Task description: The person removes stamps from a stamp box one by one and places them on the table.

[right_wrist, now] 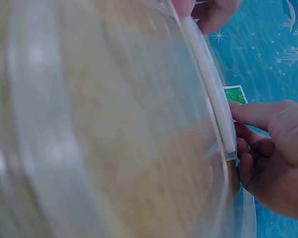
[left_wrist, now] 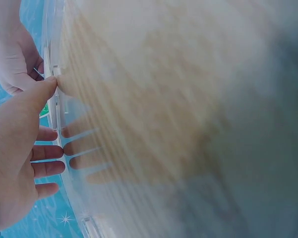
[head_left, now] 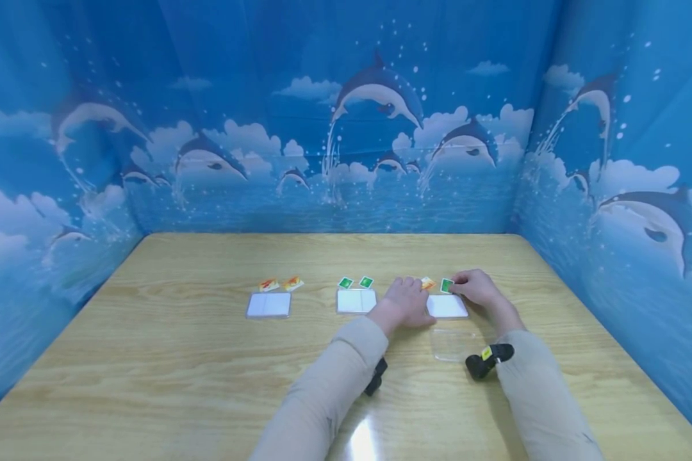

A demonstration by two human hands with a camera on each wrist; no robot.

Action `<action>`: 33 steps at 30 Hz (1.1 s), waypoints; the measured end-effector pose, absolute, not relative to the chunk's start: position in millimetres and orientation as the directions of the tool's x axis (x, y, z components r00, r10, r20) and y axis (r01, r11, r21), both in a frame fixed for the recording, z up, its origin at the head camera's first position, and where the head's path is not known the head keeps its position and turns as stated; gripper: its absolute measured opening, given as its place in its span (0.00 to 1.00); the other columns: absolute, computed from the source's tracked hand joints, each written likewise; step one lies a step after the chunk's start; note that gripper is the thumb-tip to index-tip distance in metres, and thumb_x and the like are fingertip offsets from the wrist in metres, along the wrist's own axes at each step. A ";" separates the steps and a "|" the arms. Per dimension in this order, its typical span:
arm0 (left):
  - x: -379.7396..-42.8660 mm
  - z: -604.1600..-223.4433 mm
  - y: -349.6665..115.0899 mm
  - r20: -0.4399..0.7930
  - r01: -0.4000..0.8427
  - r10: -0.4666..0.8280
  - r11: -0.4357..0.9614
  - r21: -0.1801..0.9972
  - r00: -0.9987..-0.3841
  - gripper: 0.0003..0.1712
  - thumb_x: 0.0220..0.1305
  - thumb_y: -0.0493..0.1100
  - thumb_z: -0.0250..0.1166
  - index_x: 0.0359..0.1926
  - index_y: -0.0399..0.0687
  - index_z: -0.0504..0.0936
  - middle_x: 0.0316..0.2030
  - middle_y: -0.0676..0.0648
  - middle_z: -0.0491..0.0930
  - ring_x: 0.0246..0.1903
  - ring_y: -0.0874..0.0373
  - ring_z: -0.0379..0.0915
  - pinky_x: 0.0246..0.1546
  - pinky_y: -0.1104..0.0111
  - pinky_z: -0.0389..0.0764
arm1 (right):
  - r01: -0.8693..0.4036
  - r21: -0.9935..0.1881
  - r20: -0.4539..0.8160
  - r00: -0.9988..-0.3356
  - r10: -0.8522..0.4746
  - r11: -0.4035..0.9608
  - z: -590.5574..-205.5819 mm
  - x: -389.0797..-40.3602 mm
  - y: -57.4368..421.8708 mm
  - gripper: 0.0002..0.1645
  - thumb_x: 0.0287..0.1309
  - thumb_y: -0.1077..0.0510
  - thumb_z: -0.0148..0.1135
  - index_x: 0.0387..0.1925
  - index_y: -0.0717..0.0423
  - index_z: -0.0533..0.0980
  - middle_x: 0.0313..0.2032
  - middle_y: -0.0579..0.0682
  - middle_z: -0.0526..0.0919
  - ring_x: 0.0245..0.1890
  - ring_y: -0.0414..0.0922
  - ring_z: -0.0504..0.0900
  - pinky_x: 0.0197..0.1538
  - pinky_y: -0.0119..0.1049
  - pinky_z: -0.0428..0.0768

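A flat white case lies on the wooden table, right of centre. My left hand rests at its left edge with the fingers straight; in the left wrist view its thumb touches the case rim. My right hand is at the case's far right corner. In the right wrist view its thumb and curled fingers pinch the case edge. A green card and an orange card lie just behind the case.
Two more white cases lie to the left, one with two orange cards behind it, the other with two green cards. A clear lid lies in front of the right case. Blue dolphin-print walls surround the table.
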State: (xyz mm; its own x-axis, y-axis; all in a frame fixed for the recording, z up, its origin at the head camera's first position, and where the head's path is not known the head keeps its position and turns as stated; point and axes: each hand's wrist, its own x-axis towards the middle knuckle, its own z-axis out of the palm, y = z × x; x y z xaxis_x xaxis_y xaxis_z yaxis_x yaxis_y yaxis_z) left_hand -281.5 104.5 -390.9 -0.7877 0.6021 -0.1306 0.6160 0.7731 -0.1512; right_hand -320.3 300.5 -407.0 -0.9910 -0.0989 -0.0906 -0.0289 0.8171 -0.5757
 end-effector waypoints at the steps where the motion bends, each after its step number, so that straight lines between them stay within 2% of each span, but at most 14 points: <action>1: -281.6 -391.1 104.4 -0.131 0.617 0.603 0.773 -0.151 -0.787 0.38 0.60 0.71 0.46 0.60 0.51 0.70 0.59 0.48 0.66 0.59 0.56 0.59 0.62 0.62 0.56 | -0.034 -0.572 -0.087 -0.991 -0.102 0.820 -407.2 -320.4 300.2 0.18 0.59 0.59 0.58 0.46 0.69 0.76 0.42 0.62 0.78 0.43 0.56 0.74 0.50 0.51 0.70; 9: -282.1 -390.7 103.6 -0.130 0.617 0.604 0.770 -0.159 -0.787 0.39 0.60 0.72 0.46 0.61 0.50 0.69 0.60 0.48 0.65 0.59 0.55 0.59 0.62 0.62 0.57 | -0.020 -0.573 -0.095 -0.991 -0.090 0.819 -405.4 -319.8 296.9 0.21 0.59 0.59 0.58 0.50 0.68 0.73 0.44 0.62 0.77 0.45 0.55 0.73 0.50 0.50 0.70; 22: -283.9 -390.3 102.0 -0.128 0.612 0.599 0.779 -0.138 -0.790 0.39 0.60 0.72 0.47 0.60 0.50 0.70 0.58 0.49 0.67 0.58 0.56 0.60 0.62 0.62 0.57 | -0.059 -0.584 -0.067 -0.990 -0.121 0.809 -405.1 -321.3 298.6 0.21 0.59 0.58 0.58 0.50 0.67 0.73 0.42 0.62 0.76 0.43 0.55 0.73 0.48 0.49 0.71; 27: -286.3 -388.9 98.5 -0.131 0.610 0.597 0.785 -0.109 -0.791 0.38 0.61 0.71 0.46 0.60 0.50 0.70 0.58 0.50 0.68 0.59 0.56 0.60 0.62 0.62 0.56 | -0.042 -0.601 -0.104 -0.986 -0.130 0.798 -399.1 -317.9 299.6 0.23 0.61 0.56 0.55 0.54 0.67 0.70 0.46 0.64 0.75 0.48 0.57 0.72 0.52 0.52 0.69; 33: -286.9 -386.2 96.9 -0.099 0.630 0.623 0.769 -0.107 -0.776 0.34 0.61 0.70 0.46 0.56 0.53 0.73 0.55 0.53 0.72 0.56 0.58 0.63 0.59 0.63 0.59 | -0.069 -0.557 -0.099 -0.984 -0.148 0.828 -396.2 -314.1 305.2 0.26 0.63 0.53 0.52 0.55 0.69 0.68 0.49 0.67 0.74 0.50 0.60 0.71 0.53 0.54 0.68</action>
State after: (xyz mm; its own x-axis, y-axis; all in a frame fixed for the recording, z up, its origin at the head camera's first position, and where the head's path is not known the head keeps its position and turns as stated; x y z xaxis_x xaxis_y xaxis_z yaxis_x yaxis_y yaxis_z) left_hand -286.9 96.9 -386.2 -0.7762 0.6226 -0.0991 0.6304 0.7688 -0.1073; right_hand -314.1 305.2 -396.2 -0.9840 -0.1483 -0.0986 -0.0689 0.8277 -0.5570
